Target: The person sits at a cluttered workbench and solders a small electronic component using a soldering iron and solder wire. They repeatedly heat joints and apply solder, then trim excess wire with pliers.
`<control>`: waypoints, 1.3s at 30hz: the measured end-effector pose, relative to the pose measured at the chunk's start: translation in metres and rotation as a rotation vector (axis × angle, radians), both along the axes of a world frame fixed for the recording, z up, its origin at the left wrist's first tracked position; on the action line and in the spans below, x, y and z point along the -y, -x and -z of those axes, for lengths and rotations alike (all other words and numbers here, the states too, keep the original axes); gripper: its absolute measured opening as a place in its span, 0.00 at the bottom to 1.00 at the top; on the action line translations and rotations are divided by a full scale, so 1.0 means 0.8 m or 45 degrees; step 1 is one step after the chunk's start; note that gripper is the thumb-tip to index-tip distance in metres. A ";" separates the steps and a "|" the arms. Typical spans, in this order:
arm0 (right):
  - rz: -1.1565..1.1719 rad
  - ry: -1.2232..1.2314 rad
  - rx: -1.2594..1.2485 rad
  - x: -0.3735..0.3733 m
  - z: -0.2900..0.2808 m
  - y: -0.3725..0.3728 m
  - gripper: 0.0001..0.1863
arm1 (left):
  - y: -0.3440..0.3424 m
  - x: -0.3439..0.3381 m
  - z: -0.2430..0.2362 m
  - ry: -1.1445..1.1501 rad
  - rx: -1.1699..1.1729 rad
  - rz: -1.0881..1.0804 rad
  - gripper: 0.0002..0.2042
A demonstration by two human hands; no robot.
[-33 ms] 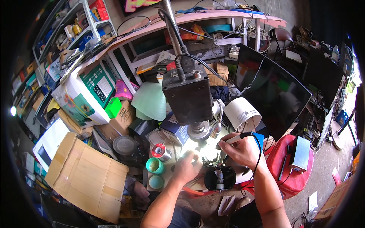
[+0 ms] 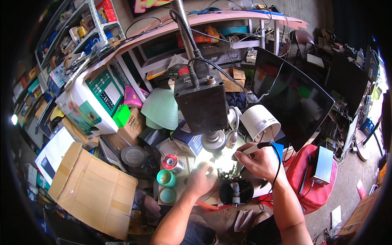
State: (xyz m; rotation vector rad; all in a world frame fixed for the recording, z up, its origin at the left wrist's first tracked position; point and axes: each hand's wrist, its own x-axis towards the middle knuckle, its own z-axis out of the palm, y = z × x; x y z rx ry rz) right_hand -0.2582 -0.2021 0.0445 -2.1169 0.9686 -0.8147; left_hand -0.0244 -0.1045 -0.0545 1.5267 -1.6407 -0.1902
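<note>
My right hand (image 2: 259, 163) grips a pale pen-shaped tool (image 2: 248, 150) with a black cable, its tip toward small parts (image 2: 228, 171) under bright light. My left hand (image 2: 201, 179) is closed at the left edge of that lit spot; what its fingertips hold is lost in glare. Overhead is a dark box-shaped scope head (image 2: 199, 108) with a lens (image 2: 213, 143). Just below the parts sits a black round housing (image 2: 223, 192) with a white piece inside. A solder spool (image 2: 174, 164), a green jar (image 2: 166, 178) and its round lid (image 2: 167, 195) lie left of my left hand.
A flattened cardboard box (image 2: 94, 188) lies lower left, among cartons and clutter. A white cylinder (image 2: 258, 122) and a large screen (image 2: 292, 94) stand right of the scope. A silver box (image 2: 323, 163) rests on a red stool (image 2: 300, 175). A laden shelf rack (image 2: 94, 24) is upper left.
</note>
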 end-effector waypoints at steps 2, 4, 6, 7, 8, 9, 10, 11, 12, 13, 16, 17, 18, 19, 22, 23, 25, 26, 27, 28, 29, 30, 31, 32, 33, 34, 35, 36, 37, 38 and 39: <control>0.004 0.016 -0.039 0.003 0.006 0.001 0.15 | 0.000 -0.001 0.000 -0.005 0.002 -0.004 0.07; 0.011 0.019 -0.064 0.003 0.007 0.002 0.15 | 0.001 -0.001 -0.001 -0.006 0.004 -0.007 0.07; 0.021 0.004 -0.080 0.004 0.008 0.001 0.15 | 0.000 0.000 0.001 -0.007 0.003 -0.007 0.07; 0.021 0.001 -0.078 0.004 0.009 0.001 0.15 | 0.000 0.000 0.002 -0.008 0.002 -0.006 0.07; 0.022 0.001 -0.075 0.004 0.010 0.001 0.15 | 0.000 0.000 0.002 -0.008 0.004 -0.005 0.07; 0.023 0.000 -0.071 0.004 0.011 0.002 0.14 | 0.000 0.000 0.002 -0.008 0.006 -0.004 0.07; 0.022 0.015 -0.072 0.004 0.010 0.002 0.14 | 0.001 0.000 0.002 -0.009 0.008 -0.003 0.07; 0.017 0.029 -0.072 0.004 0.010 0.002 0.14 | 0.000 0.000 0.002 -0.008 0.010 -0.003 0.07; 0.013 0.043 -0.072 0.004 0.009 0.002 0.14 | 0.000 -0.001 0.002 -0.006 0.011 -0.003 0.07; 0.011 0.047 -0.064 0.004 0.009 0.001 0.14 | 0.000 -0.001 0.003 -0.005 0.012 -0.003 0.07; 0.013 0.054 -0.055 0.003 0.008 0.001 0.14 | 0.000 0.001 0.003 0.078 0.053 -0.006 0.08; 0.017 0.054 -0.062 0.003 0.007 0.001 0.14 | 0.000 0.001 0.003 0.084 0.054 -0.005 0.08; 0.021 0.054 -0.068 0.002 0.007 0.001 0.14 | 0.000 0.001 0.004 0.089 0.054 -0.005 0.08; 0.017 0.055 -0.054 0.002 0.006 0.001 0.14 | 0.000 0.001 0.004 0.094 0.055 -0.004 0.08; 0.019 0.056 -0.037 0.001 0.005 0.002 0.14 | 0.001 0.000 0.003 -0.007 -0.002 0.010 0.07; 0.016 0.053 -0.044 0.002 0.005 0.002 0.14 | 0.000 -0.001 0.002 -0.019 0.000 0.003 0.07; 0.012 0.049 -0.055 0.002 0.006 0.001 0.14 | -0.001 -0.002 0.002 -0.044 0.003 -0.008 0.07; 0.014 0.049 -0.060 0.001 0.005 0.000 0.13 | -0.001 -0.002 0.001 -0.044 0.002 -0.009 0.07; 0.016 0.050 -0.065 0.001 0.004 0.000 0.13 | 0.000 -0.002 0.001 -0.044 0.001 -0.009 0.07; 0.014 0.052 -0.064 0.002 0.004 0.000 0.13 | 0.000 -0.002 0.001 -0.045 0.000 -0.010 0.07; 0.012 0.054 -0.063 0.002 0.006 0.000 0.13 | 0.000 -0.002 0.001 -0.044 -0.001 -0.008 0.07; 0.010 0.056 -0.063 0.002 0.006 0.001 0.13 | -0.001 -0.001 0.001 -0.043 -0.002 -0.007 0.07; 0.016 0.055 -0.064 0.002 0.006 0.001 0.13 | -0.001 -0.001 0.001 -0.042 -0.003 -0.006 0.07; 0.022 0.052 -0.063 0.002 0.006 0.001 0.13 | -0.001 -0.001 0.001 -0.038 -0.002 -0.004 0.07; 0.027 0.049 -0.063 0.002 0.006 0.001 0.13 | 0.000 -0.002 0.000 -0.034 -0.001 -0.003 0.07; 0.021 0.054 -0.054 0.001 0.004 0.001 0.13 | 0.000 -0.002 0.000 -0.030 0.000 -0.001 0.07; 0.015 0.056 -0.046 -0.001 0.000 0.001 0.13 | 0.000 -0.002 0.000 -0.020 0.008 0.002 0.07; 0.008 0.058 -0.039 -0.002 -0.002 0.001 0.13 | 0.000 -0.002 -0.001 -0.009 0.016 0.004 0.07; 0.004 0.067 -0.026 0.000 0.000 0.001 0.14 | 0.000 -0.002 -0.002 0.002 0.024 0.006 0.07; 0.001 0.067 -0.020 0.002 0.006 0.002 0.14 | 0.000 -0.003 0.000 -0.016 0.023 -0.003 0.07; -0.001 0.067 -0.013 0.002 0.008 0.002 0.14 | 0.000 -0.002 0.002 -0.034 0.021 -0.012 0.07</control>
